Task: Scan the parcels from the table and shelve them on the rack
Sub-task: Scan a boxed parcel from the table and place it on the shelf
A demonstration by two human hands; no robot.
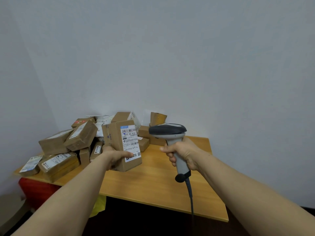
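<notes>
Head view: left hand grips parcel beside scanner clutched by right hand.

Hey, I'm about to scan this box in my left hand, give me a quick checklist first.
1. Firm hold: left hand grips the box: ok.
2. The label faces me, top barcode uncovered: ok.
3. Firm hold: right hand wraps round the scanner: ok.
4. Scanner head aimed at the barcode: cannot tell.
5. The cable hangs clear of the parcel pile: ok.
</notes>
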